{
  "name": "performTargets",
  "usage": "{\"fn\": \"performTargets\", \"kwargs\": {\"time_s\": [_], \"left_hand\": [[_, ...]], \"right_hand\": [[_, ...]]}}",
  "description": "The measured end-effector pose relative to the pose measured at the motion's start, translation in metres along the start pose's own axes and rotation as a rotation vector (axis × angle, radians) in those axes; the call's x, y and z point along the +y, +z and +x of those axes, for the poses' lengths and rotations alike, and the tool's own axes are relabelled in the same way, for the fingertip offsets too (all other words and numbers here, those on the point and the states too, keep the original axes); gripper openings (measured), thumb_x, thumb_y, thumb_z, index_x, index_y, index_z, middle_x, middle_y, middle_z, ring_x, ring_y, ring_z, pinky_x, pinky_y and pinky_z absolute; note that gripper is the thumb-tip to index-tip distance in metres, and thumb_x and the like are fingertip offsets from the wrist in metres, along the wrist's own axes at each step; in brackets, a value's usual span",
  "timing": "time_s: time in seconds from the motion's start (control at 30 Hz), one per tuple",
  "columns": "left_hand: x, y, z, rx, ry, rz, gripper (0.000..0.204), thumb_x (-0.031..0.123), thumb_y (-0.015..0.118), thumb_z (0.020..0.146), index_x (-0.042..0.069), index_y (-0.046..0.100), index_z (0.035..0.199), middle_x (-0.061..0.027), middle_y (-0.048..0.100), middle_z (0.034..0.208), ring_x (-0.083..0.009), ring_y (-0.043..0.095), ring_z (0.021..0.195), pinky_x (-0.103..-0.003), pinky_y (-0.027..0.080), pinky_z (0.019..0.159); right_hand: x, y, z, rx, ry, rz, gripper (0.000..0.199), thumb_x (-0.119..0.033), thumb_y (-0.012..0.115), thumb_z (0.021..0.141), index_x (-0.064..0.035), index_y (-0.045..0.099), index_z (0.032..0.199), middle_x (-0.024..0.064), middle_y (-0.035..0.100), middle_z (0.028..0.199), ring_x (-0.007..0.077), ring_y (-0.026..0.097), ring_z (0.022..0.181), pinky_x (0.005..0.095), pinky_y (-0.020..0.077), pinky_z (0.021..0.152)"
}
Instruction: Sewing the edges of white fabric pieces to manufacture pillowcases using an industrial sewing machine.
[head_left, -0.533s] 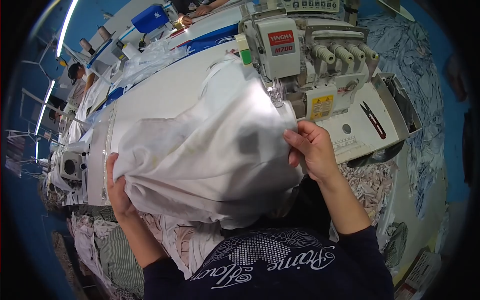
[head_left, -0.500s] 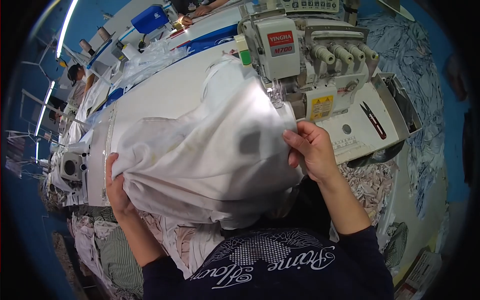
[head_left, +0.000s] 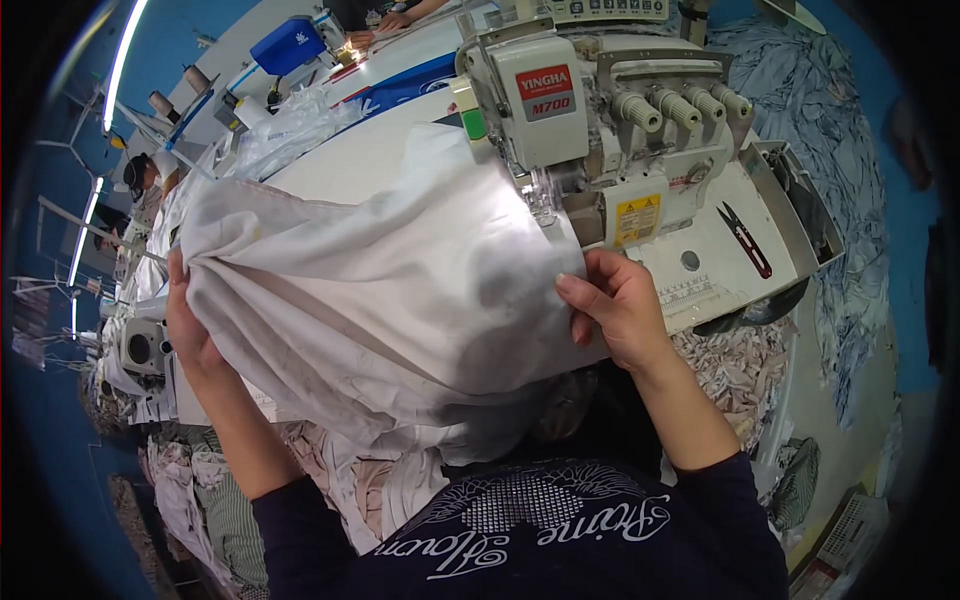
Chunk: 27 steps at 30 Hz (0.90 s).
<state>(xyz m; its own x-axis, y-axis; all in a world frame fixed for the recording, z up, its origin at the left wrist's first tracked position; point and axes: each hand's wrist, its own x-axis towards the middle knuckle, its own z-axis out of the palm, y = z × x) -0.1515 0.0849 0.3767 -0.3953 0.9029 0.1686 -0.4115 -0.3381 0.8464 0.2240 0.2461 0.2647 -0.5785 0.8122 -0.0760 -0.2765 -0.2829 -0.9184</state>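
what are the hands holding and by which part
White cloth: the left hand grips its bunched left end, the right hand its right edge near the sewing machine.

White cloth, soft and wrinkled, draped over worktop, lower part hung past near edge. Left end lifted, bunched by left hand, creases fanned rightward. Right border pinched by right hand, lined up at sewing machine's needle area; stitching there apparently washed out by glare.

On our white table we saw a sewing machine and scissors at right, white cloth mid-table, clear plastic far left.
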Motion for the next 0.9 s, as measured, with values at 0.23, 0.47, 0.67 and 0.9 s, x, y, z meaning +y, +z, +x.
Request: {"fn": "performTargets", "kwargs": {"time_s": [0.23, 0.47, 0.67, 0.9], "left_hand": [[0.031, 0.003, 0.024, 0.095, 0.06, 0.122, 0.031, 0.019, 0.036, 0.097, 0.009, 0.049, 0.123, -0.0163, 0.055, 0.121, -0.0281, 0.057, 0.107, -0.042, 0.049, 0.092], [0.067, 0.032, 0.07, -0.18, -0.009, 0.05, 0.019, 0.014, 0.041, 0.095, 0.012, 0.058, 0.105, -0.0096, 0.061, 0.112, -0.0236, 0.062, 0.099, -0.039, 0.053, 0.087], [0.094, 0.065, 0.094, 0.013, -0.022, 0.189, 0.017, 0.017, 0.046, 0.095, 0.007, 0.058, 0.098, -0.0121, 0.064, 0.1, -0.0226, 0.066, 0.084, -0.036, 0.057, 0.077], [0.018, 0.05, 0.08, 0.199, 0.289, 0.812, 0.035, 0.022, 0.05, 0.092, 0.0, 0.054, 0.118, -0.0092, 0.059, 0.109, -0.0183, 0.058, 0.102, -0.028, 0.048, 0.083]], "right_hand": [[0.001, -0.002, 0.001, -0.004, 0.017, -0.019, 0.014, -0.01, 0.066, 0.081, -0.0051, 0.054, 0.078, 0.0009, 0.055, 0.065, 0.0089, 0.051, 0.043, 0.0203, 0.0391, 0.038], [0.003, -0.002, 0.001, -0.017, -0.005, -0.002, 0.016, -0.011, 0.066, 0.082, -0.006, 0.052, 0.078, 0.0014, 0.056, 0.066, 0.0092, 0.052, 0.043, 0.0205, 0.0395, 0.038], [0.0, -0.001, 0.001, -0.031, 0.002, 0.006, 0.016, -0.012, 0.066, 0.083, -0.0058, 0.052, 0.078, 0.0013, 0.057, 0.066, 0.0095, 0.053, 0.043, 0.0207, 0.0402, 0.039], [0.002, -0.004, 0.002, 0.004, -0.002, -0.03, 0.017, -0.013, 0.066, 0.083, -0.0045, 0.053, 0.078, 0.0017, 0.057, 0.067, 0.0096, 0.053, 0.045, 0.0211, 0.0414, 0.041]]}}
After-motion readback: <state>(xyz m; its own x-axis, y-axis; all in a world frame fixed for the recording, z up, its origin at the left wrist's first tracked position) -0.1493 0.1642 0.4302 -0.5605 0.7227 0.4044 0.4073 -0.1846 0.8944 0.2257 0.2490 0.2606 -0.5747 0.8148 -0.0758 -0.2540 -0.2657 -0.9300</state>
